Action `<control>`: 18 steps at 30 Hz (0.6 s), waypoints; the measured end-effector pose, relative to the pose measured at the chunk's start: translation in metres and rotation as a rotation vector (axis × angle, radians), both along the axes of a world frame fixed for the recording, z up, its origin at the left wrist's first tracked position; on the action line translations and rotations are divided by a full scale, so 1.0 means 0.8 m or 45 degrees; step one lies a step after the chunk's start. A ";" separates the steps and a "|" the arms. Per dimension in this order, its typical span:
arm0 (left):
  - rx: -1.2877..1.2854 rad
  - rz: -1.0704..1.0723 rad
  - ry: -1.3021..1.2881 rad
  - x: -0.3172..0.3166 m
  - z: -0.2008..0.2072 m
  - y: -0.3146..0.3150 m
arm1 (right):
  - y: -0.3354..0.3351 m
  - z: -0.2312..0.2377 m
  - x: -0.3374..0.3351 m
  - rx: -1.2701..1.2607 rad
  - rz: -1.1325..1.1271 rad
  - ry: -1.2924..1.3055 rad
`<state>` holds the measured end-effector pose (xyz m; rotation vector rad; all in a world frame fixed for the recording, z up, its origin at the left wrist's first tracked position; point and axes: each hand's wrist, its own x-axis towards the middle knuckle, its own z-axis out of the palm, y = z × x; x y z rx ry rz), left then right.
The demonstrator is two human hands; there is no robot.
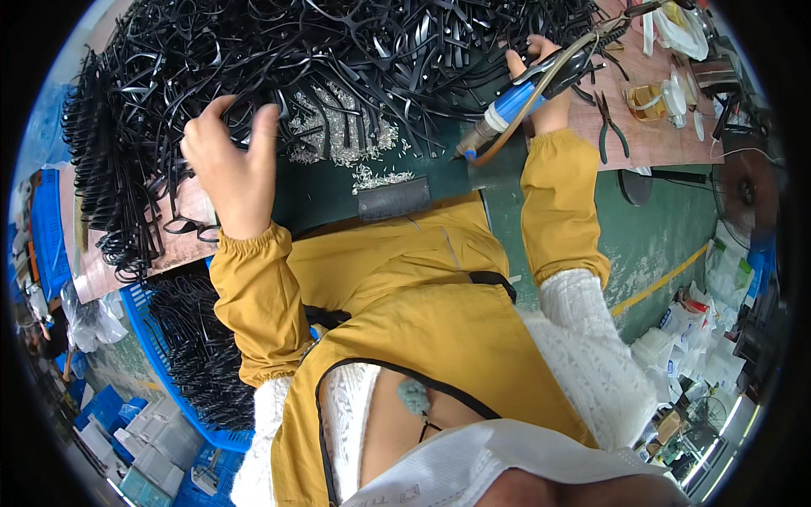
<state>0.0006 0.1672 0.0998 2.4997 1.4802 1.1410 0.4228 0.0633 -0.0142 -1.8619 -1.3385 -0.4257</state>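
My left hand (228, 165) is at the near left of a big heap of black eyeglass frames and temples (338, 51). Its thumb and forefinger are spread, and nothing shows between them. At the heap's right side is my right hand (549, 93), thumb and fingers apart. A blue powered screwdriver (514, 103) on a hose crosses in front of this hand and hides part of the palm; I see no fingers wrapped round it. Many tiny silvery pieces, like small screws, form a pile (342, 127) on the dark green work surface between the hands.
Pliers (606, 127) lie right of my right hand, near a small container of amber liquid (646, 103). Black frames hang in stacks (93, 160) over the table's left edge. Below stands a blue basket (152, 338) of black parts. A fan (743, 190) is at right.
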 end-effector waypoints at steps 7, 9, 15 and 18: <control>0.255 0.022 0.023 0.020 -0.013 0.039 | 0.014 0.029 -0.011 -0.212 -0.031 0.288; 0.369 0.200 -0.148 0.019 -0.006 0.046 | 0.010 0.024 -0.009 -0.251 -0.128 0.482; 0.152 0.158 -0.131 0.029 0.006 0.052 | 0.010 0.030 -0.008 -0.235 0.017 -0.259; 0.559 0.215 -0.152 0.023 0.018 0.072 | -0.012 0.070 -0.022 -0.203 -0.053 0.042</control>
